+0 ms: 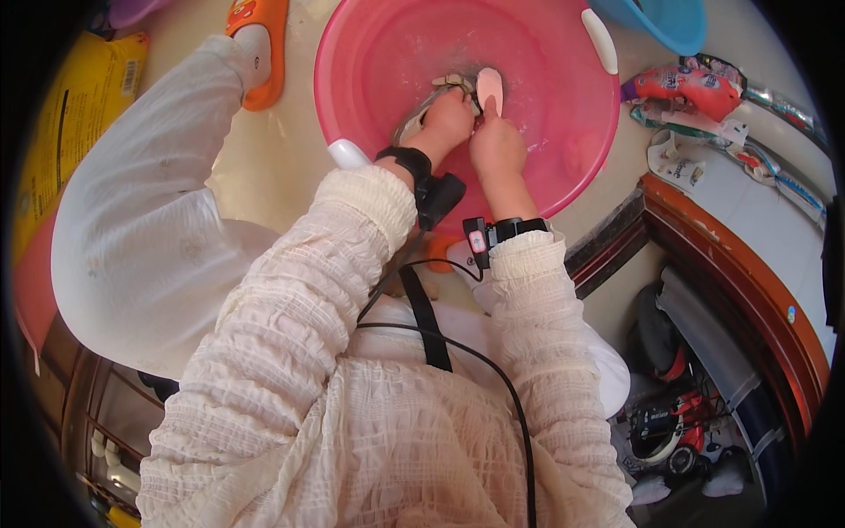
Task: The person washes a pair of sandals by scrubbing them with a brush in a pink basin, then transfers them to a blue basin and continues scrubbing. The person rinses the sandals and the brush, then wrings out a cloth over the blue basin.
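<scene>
Both of my hands are inside a pink plastic basin (558, 125) with white handles and some water in its bottom. My left hand (449, 115) grips a beige and grey item with a strap, apparently a sandal or shoe (412, 125); the hand hides much of it. In my right hand (500, 150) is a brush with a pale pink back (489, 89), its index finger stretched along that back. The brush head lies close beside the strapped item's far end. Its bristle side faces away from view, so contact cannot be made out.
A blue basin (680, 26) stands at the upper right, near plastic packages (706, 92). To the right is a brown wooden frame edge (733, 244). A yellow bag (79, 119) lies at left. Black cables (488, 360) run from my wrist bands across my lap.
</scene>
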A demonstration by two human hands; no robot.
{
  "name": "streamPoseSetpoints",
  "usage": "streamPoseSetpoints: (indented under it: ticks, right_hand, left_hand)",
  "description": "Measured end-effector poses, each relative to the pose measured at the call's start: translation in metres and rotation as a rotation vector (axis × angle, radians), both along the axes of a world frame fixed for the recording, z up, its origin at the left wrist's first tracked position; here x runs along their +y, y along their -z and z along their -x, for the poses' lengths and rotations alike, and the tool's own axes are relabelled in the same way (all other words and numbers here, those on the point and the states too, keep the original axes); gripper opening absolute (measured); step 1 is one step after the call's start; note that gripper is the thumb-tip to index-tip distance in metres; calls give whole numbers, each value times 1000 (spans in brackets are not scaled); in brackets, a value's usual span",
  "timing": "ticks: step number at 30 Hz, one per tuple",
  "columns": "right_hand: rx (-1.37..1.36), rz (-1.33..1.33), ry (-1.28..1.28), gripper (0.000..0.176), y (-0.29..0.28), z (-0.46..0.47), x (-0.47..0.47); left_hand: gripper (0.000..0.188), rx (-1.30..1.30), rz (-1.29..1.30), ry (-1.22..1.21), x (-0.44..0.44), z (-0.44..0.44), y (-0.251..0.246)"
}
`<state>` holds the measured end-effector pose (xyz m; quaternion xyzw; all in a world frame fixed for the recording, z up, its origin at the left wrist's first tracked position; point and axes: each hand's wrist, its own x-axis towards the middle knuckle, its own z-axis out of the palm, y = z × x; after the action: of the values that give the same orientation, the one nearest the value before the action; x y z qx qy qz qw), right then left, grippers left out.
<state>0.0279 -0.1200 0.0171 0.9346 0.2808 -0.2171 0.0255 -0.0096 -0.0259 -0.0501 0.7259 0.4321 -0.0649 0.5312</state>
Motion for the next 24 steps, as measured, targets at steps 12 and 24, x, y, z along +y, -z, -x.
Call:
streamPoseSetpoints:
  ticks: [12, 24]
  right_hand:
    - [-144, -549, 173, 39, 67, -101, 18]
    - [501, -1057, 865, 36, -67, -46, -21]
  left_hand:
    - [38, -177, 244, -209, 15, 6, -24]
    - [38, -212, 1431, -267, 23, 17, -59]
